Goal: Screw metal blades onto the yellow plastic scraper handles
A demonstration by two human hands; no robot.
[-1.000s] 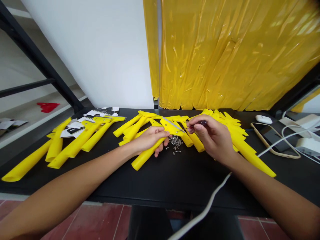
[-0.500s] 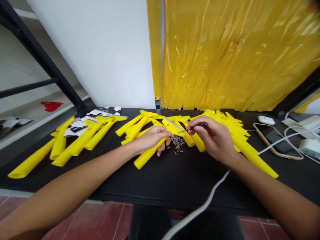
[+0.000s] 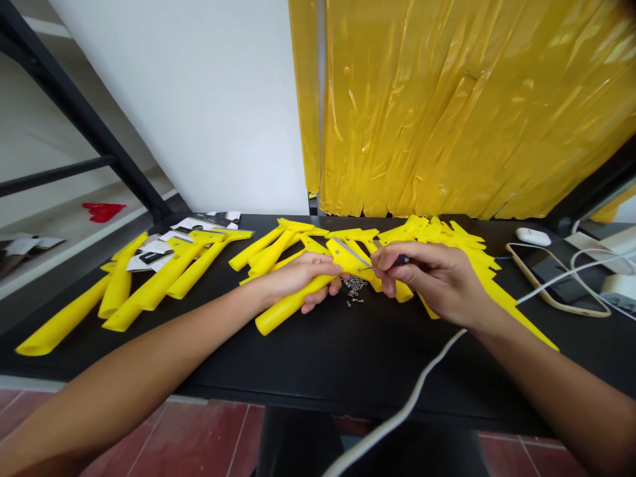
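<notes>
My left hand (image 3: 309, 278) is closed around a yellow scraper (image 3: 288, 308), its tube handle pointing toward me and its wide head, with a metal strip, facing up and right. In my right hand (image 3: 422, 271) is a small screwdriver (image 3: 401, 260) with a dark handle, pinched between the fingers. Its thin shaft reaches left to the scraper's head; the exact contact at the tip is too small to tell. Small screws and nuts (image 3: 355, 286) lie in a pile just behind and beneath the scraper head.
Several yellow scrapers (image 3: 154, 281) lie at the left beside printed cards (image 3: 149, 255). More yellow pieces (image 3: 467, 248) are heaped at the right. A phone (image 3: 551, 275), a white case (image 3: 533, 236) and white cables lie further right. One thick cable (image 3: 412, 397) crosses the black table's front edge.
The held scraper's handle end has shifted slightly left. My right hand has moved a little and turned, with the screwdriver still held at the scraper head.
</notes>
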